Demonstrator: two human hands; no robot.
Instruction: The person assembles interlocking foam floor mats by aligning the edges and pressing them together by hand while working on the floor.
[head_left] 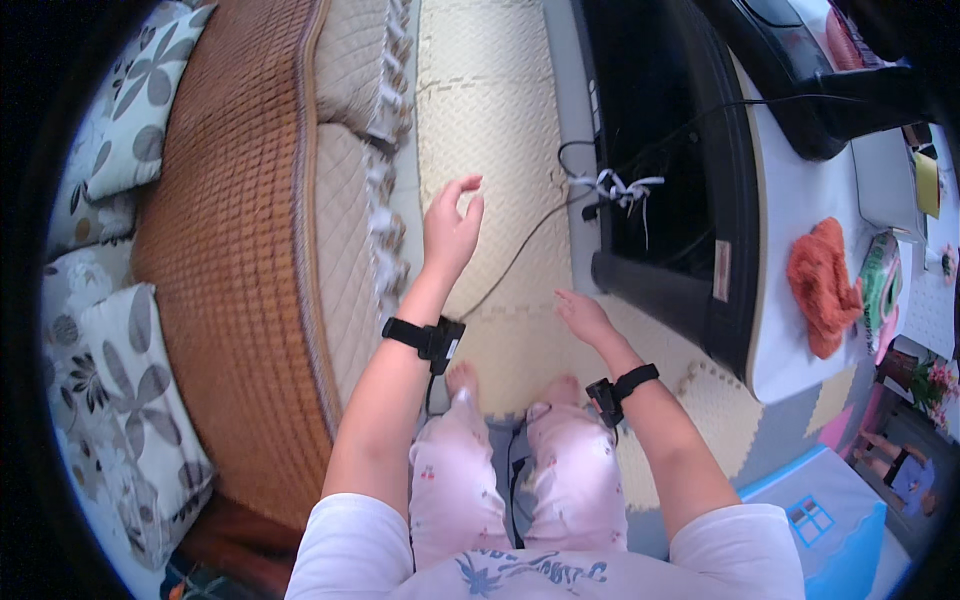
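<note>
A room with a pale yellow foam-mat floor bent toward a dark fisheye rim, which cut off the outermost things. At far left, white cushions with grey leaf patterns lay partly out of view beside a brown woven seat mat; next came a beige quilted cover with a white ruffled edge. The left hand hung over the floor near that edge, open and empty, thumb apart from the loosely bent fingers. A thin black cable crossed the floor between the hands up to a large, glossy black panel with a thick frame; its lower end was lost near the left wrist's black strapped device. The right hand, apparently empty, reached near the panel's lower corner, fingers partly extended, its palm hidden. A knotted white cord lay against the panel. Farther right, a white tabletop bore a crumpled orange cloth and a green package, its contents indistinct.
</note>
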